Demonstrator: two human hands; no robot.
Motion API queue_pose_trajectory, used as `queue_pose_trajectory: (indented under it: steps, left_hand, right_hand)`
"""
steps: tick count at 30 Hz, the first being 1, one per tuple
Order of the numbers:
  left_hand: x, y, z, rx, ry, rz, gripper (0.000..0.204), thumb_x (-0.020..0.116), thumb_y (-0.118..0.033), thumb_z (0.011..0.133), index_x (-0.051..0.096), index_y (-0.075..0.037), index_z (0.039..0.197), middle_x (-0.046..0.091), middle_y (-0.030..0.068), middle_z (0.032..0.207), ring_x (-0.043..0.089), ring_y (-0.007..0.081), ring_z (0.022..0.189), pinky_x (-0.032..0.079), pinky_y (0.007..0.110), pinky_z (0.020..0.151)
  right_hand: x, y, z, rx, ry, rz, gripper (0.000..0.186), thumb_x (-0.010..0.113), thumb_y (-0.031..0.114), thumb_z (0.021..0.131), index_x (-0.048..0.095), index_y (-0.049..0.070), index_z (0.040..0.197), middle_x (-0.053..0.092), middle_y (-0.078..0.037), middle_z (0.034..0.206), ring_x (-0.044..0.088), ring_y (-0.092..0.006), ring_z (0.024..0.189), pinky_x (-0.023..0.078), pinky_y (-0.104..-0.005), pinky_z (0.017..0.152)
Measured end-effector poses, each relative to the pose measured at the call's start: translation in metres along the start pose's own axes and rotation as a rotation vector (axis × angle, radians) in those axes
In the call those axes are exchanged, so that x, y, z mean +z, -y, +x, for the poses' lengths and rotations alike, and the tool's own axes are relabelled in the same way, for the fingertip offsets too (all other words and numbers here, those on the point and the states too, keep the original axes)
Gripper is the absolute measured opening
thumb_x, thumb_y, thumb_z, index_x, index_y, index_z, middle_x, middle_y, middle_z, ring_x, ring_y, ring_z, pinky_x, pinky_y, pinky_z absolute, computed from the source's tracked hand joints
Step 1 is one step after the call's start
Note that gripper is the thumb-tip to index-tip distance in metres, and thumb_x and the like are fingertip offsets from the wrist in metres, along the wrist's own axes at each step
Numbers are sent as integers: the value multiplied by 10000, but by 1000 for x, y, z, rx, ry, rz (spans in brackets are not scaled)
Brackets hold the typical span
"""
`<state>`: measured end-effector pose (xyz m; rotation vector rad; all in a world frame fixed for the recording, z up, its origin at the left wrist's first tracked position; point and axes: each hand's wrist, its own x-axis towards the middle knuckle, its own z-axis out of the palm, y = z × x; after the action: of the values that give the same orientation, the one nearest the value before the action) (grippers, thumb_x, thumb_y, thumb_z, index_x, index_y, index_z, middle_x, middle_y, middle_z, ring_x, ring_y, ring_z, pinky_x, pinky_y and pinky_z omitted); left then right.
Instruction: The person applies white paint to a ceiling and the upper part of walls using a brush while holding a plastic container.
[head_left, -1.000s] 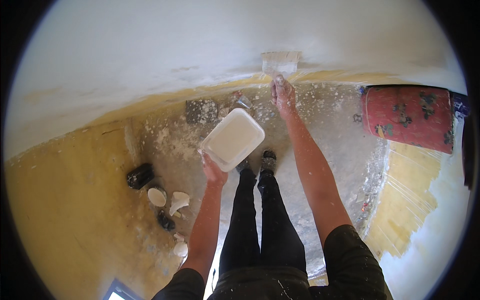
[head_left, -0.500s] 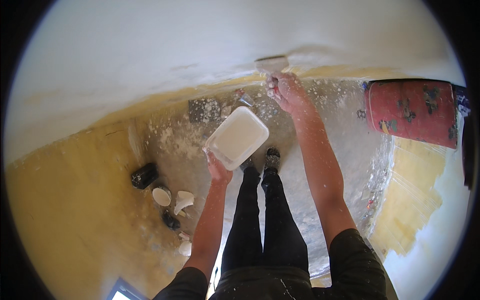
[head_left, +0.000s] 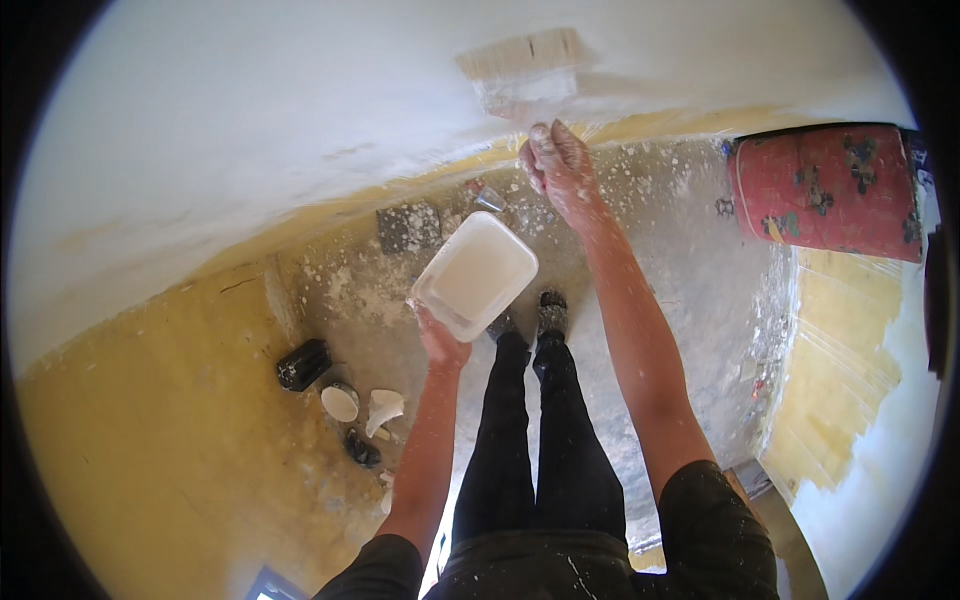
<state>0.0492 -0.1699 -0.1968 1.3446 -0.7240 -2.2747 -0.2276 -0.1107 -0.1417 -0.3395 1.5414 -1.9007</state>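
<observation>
While the black trouser legs (head_left: pixel 530 440) fill the bottom middle of the frame, the left hand (head_left: pixel 438 340) sits just above them, fingers wrapped under a white rectangular tub (head_left: pixel 476 274) of whitish paint, held tilted near the centre. Up from there, the paint-speckled right hand (head_left: pixel 558 168) is closed around the handle of a wide flat brush (head_left: pixel 522 58), bristles pressed on the white wall (head_left: pixel 250 130) at top centre. Lower left on the splattered floor (head_left: pixel 680 260): a black can (head_left: pixel 302 363) and a small white bowl (head_left: pixel 340 402). Red patterned cushion (head_left: pixel 825 190) upper right.
</observation>
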Motion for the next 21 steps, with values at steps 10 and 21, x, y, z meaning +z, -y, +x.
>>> queue_pose_trajectory:
  steps: [10, 21]
  left_hand:
    - [-9, -13, 1, 23, -31, 50, 603, 261, -532, 950, 296, -127, 1395, 359, 61, 1407, 361, 268, 1286, 295, 427, 1063]
    - [-15, -37, -5, 20, 3, -42, 627, 251, -557, 942, 304, -125, 1394, 367, 60, 1404, 365, 253, 1284, 296, 425, 1063]
  right_hand:
    - [-35, -120, -16, 540, -80, 107, 270, 480, 399, 931, 488, 130, 960, 408, 57, 649, 378, -48, 505, 313, -200, 423]
    - [12, 28, -11, 516, -176, 296, 211, 506, 236, 920, 546, 47, 1008, 427, 36, 633, 379, -45, 479, 284, -178, 374]
